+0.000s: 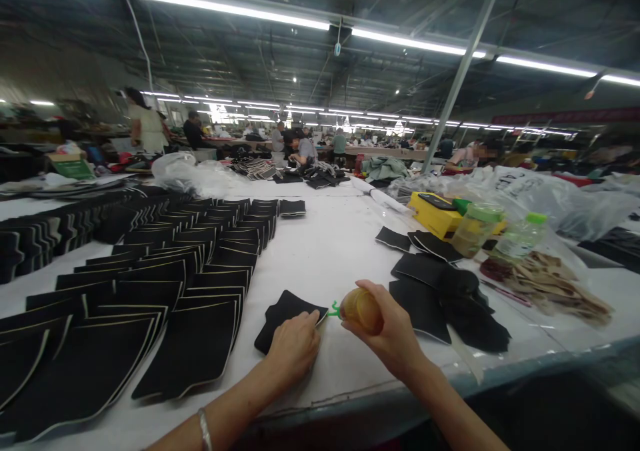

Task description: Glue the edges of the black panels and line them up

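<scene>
On the white tabletop, my left hand (296, 344) is closed over the right part of a black fabric piece (283, 314), its fingertips at the piece's right edge. The thumb's hold is partly hidden. My right hand (387, 327) is wrapped round an amber squeeze bottle (364, 309), tipped on its side. Its thin green nozzle (334, 309) points left, close to the edge of the black piece; whether it touches I cannot tell. More black pieces (420, 301) lie loosely to the right of the bottle.
Overlapping rows of black pieces (200, 317) fill the table's left side. At the right stand a yellow box (434, 216), a green-lidded jar (475, 231) and a clear bottle (523, 237), beside beige scraps (560, 284). Plastic bags and several people are farther back.
</scene>
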Demonstrator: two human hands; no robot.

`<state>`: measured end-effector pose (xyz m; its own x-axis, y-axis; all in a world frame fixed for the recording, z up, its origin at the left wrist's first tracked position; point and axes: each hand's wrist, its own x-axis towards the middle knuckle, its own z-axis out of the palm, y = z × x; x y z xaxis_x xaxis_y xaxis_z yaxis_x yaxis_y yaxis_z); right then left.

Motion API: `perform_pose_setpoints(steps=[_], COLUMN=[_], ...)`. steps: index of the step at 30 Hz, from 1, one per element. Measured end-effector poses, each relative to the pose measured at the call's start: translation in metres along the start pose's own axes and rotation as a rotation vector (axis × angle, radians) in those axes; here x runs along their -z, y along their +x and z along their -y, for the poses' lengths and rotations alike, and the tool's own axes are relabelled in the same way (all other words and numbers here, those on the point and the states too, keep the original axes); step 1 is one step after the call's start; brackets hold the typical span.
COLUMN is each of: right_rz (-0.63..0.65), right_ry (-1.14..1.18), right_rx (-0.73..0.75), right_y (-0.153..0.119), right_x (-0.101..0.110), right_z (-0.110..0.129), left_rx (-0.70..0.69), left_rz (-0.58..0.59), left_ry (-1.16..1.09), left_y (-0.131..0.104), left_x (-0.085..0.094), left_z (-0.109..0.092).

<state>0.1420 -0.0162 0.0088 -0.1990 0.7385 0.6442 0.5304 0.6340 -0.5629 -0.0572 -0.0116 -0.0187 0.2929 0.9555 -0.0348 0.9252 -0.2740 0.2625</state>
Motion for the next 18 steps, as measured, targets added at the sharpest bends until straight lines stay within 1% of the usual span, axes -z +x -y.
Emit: perform_pose_setpoints(steps=[4, 7, 11, 13, 16, 18], right_rz=[-0.032, -0.033, 0.001, -0.010, -0.049, -0.038], right_ry=[0.002, 0.005, 0.049, 0.062, 0.039, 0.049], right_rx=[-0.041, -0.069, -0.170, -0.214, -0.234, -0.253], right_y=[0.0009, 0.0008, 0.0013, 0.0028, 0.0042, 0.0037], right_x=[0.0005, 0.0004, 0.0011, 0.0017, 0.0024, 0.0028], right_z=[-0.0045, -0.0066, -0.0065, -0.0073, -0.0095, -0.0099], left_rx=[-0.008, -0.006, -0.005, 0.003, 0.014, 0.011], left_rz=[0.012, 0.025, 0.028, 0.019, 0.019, 0.027], left_ry=[-0.026, -0.045, -0.048, -0.046, -0.056, -0.063], left_y=[-0.0010, -0.0018, -0.0035, -0.0041, -0.0046, -0.0048], left_x=[0.0004, 0.0022, 0.0019, 0.0011, 0.0007, 0.0011], left_z=[0.0005, 0.0007, 0.0002, 0.0000, 0.0001, 0.0004])
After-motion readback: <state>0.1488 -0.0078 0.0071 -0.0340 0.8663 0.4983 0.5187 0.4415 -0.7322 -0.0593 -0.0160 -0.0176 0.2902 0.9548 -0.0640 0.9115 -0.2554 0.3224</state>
